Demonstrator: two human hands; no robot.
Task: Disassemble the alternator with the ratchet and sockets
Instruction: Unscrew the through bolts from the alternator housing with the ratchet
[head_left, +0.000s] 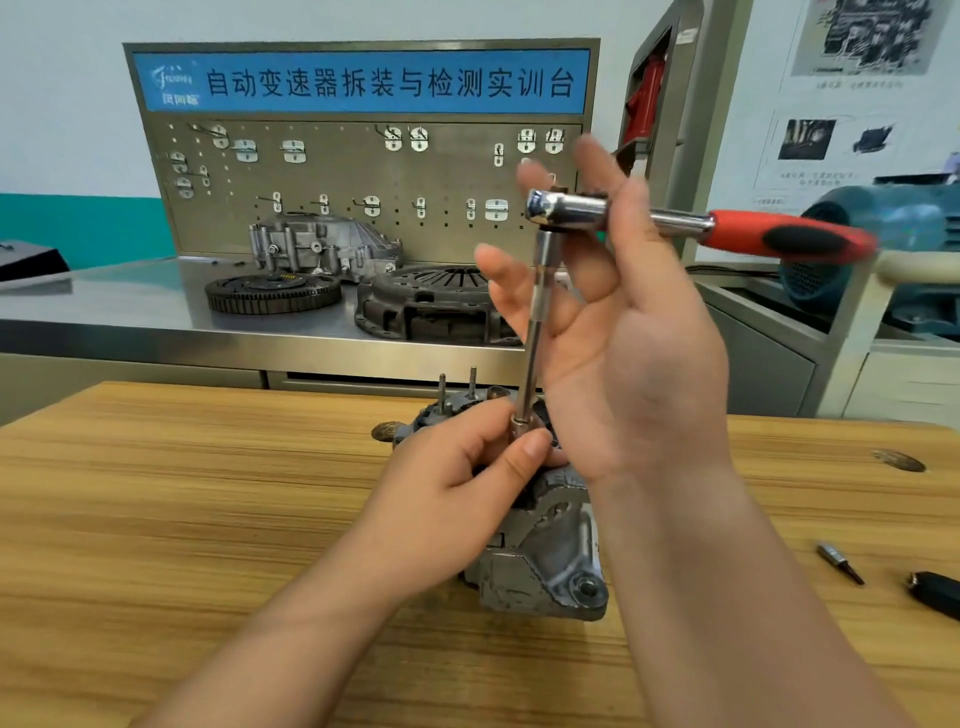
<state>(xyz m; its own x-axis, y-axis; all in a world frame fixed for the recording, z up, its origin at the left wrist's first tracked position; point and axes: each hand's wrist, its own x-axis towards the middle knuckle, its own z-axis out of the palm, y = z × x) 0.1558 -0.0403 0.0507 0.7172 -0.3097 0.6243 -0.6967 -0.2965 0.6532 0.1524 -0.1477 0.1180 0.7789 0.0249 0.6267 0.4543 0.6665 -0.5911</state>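
Alternator (540, 561) sat on end at the middle of the table (182, 519), mount lug toward the camera. The body looked to be in one piece, with two studs (442, 389) upright at its far edge. No loose fasteners or removed parts showed beside it, so I judged the job early, with most of the stripping left to do. Ratchet (779, 236) was fitted with a long extension (535, 338) running down to a socket (519, 426) at the top face. Whether the socket was seated on a fastener could not be told, because fingers hid it. Left hand (457, 483) pinched the socket between thumb and fingertips, steadying it. Right hand (634, 364) was spread, fingers mostly straight, with one finger laid across the ratchet neck. It touched the tool rather than gripping it, and the red handle stuck out free to the right. A loose bit (839, 562) lay on the table well apart, near the right edge.
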